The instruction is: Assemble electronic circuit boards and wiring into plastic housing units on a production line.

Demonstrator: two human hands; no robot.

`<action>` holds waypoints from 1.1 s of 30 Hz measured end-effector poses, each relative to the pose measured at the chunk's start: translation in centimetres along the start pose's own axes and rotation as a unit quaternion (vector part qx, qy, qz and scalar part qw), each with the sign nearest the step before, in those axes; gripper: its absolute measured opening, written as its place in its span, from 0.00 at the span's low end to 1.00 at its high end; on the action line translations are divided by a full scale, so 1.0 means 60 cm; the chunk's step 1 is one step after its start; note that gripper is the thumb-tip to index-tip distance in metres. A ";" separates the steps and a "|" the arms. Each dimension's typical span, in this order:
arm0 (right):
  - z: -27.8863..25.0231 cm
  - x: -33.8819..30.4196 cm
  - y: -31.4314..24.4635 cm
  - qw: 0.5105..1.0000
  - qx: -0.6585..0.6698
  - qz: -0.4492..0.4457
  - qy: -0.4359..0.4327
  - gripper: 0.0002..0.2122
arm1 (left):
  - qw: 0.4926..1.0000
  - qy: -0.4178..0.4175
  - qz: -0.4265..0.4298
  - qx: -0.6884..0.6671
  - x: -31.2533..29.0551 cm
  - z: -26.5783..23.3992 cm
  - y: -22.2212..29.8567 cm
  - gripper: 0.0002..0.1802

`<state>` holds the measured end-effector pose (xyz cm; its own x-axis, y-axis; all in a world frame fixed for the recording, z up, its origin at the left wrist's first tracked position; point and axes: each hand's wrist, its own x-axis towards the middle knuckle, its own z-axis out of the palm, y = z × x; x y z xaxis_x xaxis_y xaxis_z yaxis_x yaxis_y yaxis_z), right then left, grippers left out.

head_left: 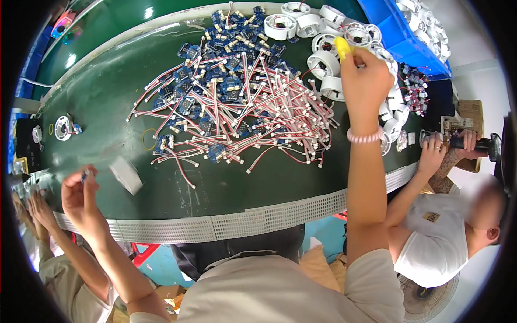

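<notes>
My left hand (82, 202) is raised at the belt's near left, its fingertips pinched on a small bluish part (87, 174) too small to make out. Beside it a white plastic ring (126, 175), slightly blurred, is tilted over the green belt. At the far right, my right hand (367, 81) hangs above several round white housings (323, 64) with thin wires. Its fingers are curled in, and one digit wears a yellow finger cot (342, 48). Anything between those fingers is hidden. A pink coil bracelet (365, 135) circles that wrist.
Blue circuit boards (245, 32) and red-white cables with white connectors (258, 113) pile up mid-belt. A blue bin (398, 37) stands far right. A perforated white edge (215, 227) borders the belt. Co-workers' hands (433, 153) work at right and left. One housing (63, 128) lies far left.
</notes>
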<state>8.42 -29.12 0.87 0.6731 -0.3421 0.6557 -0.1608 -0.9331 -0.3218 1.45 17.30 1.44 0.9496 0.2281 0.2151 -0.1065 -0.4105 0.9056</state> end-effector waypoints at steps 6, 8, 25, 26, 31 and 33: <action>0.051 0.023 0.012 0.998 0.046 0.039 -0.010 0.06 | 0.895 0.029 0.286 0.340 0.016 0.140 0.071 0.16; 0.054 0.032 0.011 0.999 0.009 0.032 -0.019 0.07 | 0.916 -0.105 0.301 0.245 0.001 0.194 0.095 0.13; -0.116 -0.160 -0.115 0.761 0.548 0.140 -0.317 0.07 | 0.935 -0.339 -0.054 -0.089 -0.067 0.224 0.093 0.12; -0.100 -0.186 -0.113 0.794 0.522 0.035 -0.309 0.11 | 0.934 -0.342 -0.052 -0.092 -0.070 0.228 0.095 0.12; -0.089 -0.227 -0.151 0.836 0.454 -0.037 -0.306 0.13 | 0.910 -0.306 -0.135 -0.244 -0.095 0.231 0.092 0.12; -0.090 -0.222 -0.157 0.848 0.436 -0.066 -0.295 0.13 | 0.911 -0.312 -0.132 -0.236 -0.100 0.225 0.092 0.12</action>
<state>-2.93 -16.36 -1.18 0.9291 0.1134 0.3521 0.3650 -0.4349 -0.8232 -0.84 1.75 0.20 0.9279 -0.3422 -0.1483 0.1736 0.0445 0.9838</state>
